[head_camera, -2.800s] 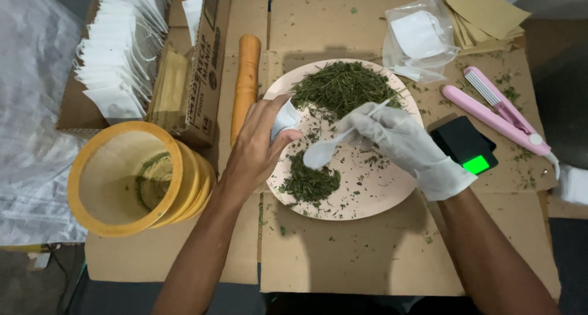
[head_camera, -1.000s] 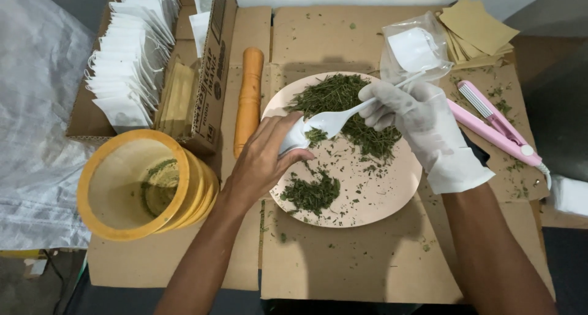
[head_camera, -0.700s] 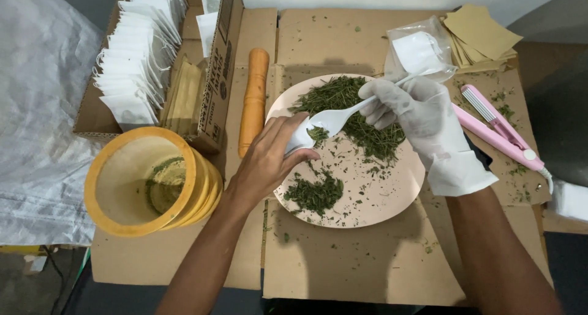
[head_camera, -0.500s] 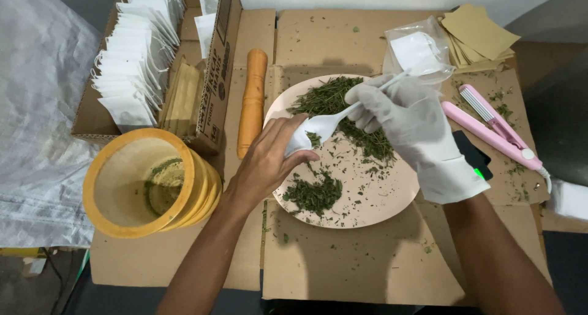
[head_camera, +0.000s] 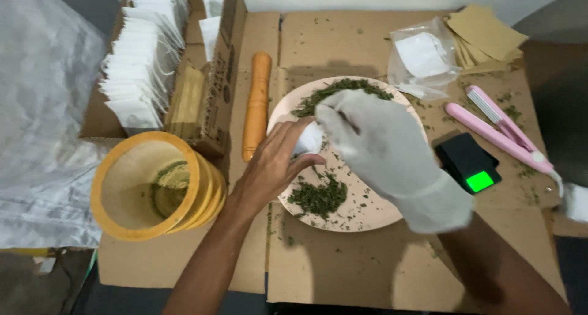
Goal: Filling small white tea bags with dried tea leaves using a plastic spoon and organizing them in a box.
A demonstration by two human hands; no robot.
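A pale pink round plate (head_camera: pixel 373 214) on cardboard holds piles of dried green herb (head_camera: pixel 318 197). My bare left hand (head_camera: pixel 269 168) grips a small white sachet (head_camera: pixel 308 140) at the plate's left rim. My right hand (head_camera: pixel 380 146), in a white glove, is bunched right against the sachet over the plate. It held a white plastic spoon a moment ago; the spoon is hidden under the glove now. More herb (head_camera: pixel 334 91) lies along the plate's far edge.
A stack of yellow bowls (head_camera: pixel 147 186) with herb inside stands at left. A carton of white sachets (head_camera: pixel 144 70), an orange wooden roller (head_camera: pixel 257 103), a clear bag (head_camera: pixel 422 60), brown paper sheets (head_camera: pixel 484 36), a pink heat sealer (head_camera: pixel 499 131) and a small black scale (head_camera: pixel 468 165) surround the plate.
My gloved right hand swung the spoon from over the herb pile leftward and down to the sachet held in my left hand, which stayed at the plate's left rim.
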